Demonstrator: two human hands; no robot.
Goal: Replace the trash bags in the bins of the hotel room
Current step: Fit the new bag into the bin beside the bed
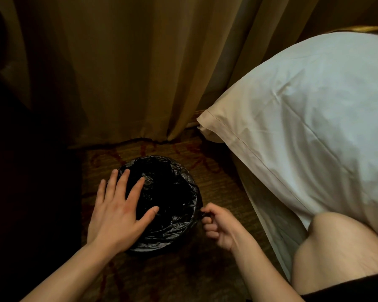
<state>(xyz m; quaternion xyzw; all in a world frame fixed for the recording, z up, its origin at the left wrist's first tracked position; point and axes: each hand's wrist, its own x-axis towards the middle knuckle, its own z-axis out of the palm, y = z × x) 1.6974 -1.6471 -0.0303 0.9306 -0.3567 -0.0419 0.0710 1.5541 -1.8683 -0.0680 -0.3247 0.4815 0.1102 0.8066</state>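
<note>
Two hands: the left hand (116, 214) and the right hand (218, 227), both bare, reach down to one bin (159, 250) on the floor.
Left hand: fingers straight and spread apart, palm down, lying across the near-left part of the bin's mouth; the fingertips reach over the black plastic towards the middle. Whether the palm presses on the rim or only hovers just above it cannot be told.
Right hand: fingers curled, thumb and forefinger pinched together on a small fold of the bag at the bin's right edge; the other fingers are tucked under.
Bag: (175, 192) black, shiny and crinkled, lining the inside of the bin and folded over the rim all the way round, hiding the bin's own wall.
Bin: round, upright, standing on the carpet (216, 171) between a dark shape (31, 192) on the left and the bed (271, 225) on the right, apart from both.
Carpet: brown with a faint red pattern.
Curtain: (129, 73) tan, hanging in folds behind the bin, its hem reaching the floor.
Pillow: (303, 127) white, large, lying on the bed with one corner jutting past the bed's edge above the carpet.
Knee: (340, 247) bare, bent, at lower right, against the side of the bed below the pillow.
Dark shape: too dim to tell what it is.
</note>
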